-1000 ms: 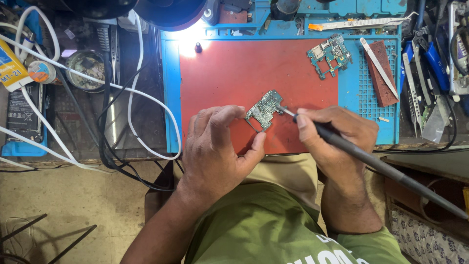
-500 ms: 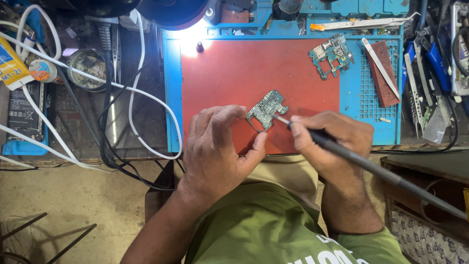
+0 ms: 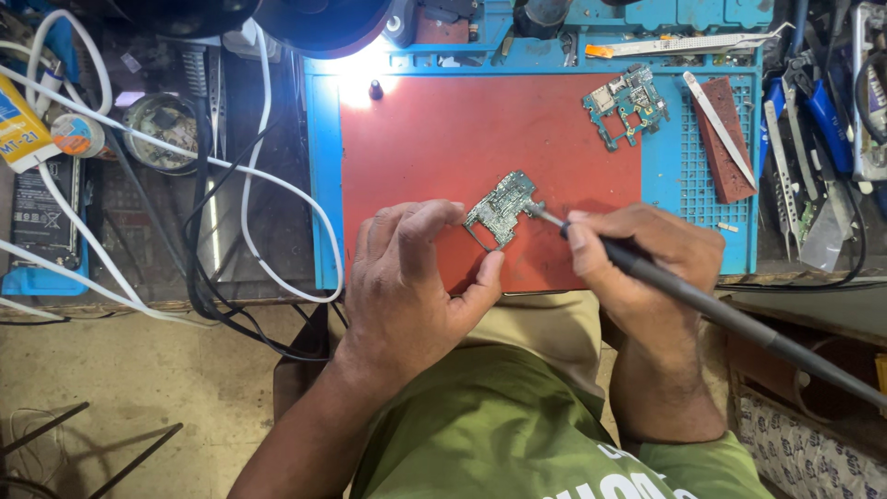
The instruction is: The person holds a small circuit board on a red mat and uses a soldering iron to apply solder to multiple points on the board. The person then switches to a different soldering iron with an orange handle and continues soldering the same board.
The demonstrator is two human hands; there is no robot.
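Left hand is pinched on a small green circuit board, thumb under its near edge and fingertips curled over the left side, so the board sits tilted up off the red mat with its face open to the lamp glare at the mat's far edge. That grip leaves the right edge of the board free, and that is exactly where the tool comes in.

Right hand is wrapped shut around a dark soldering iron, held like a pen close to the front for fine control, the handle and cord trailing off low to the right, away from the work. The metal tip touches or sits just at the board's right edge; contact is too small to call for sure.

Both hands are close together over the near part of the mat, wrists seemingly braced near the edge of the surface, likely for steadiness.

A second circuit board lies flat at the mat's far right corner, well apart from the hands. Just beside it, on the blue tray, a brown block with a pale strip across it. White cables loop over the left of the surface, clear of the mat.
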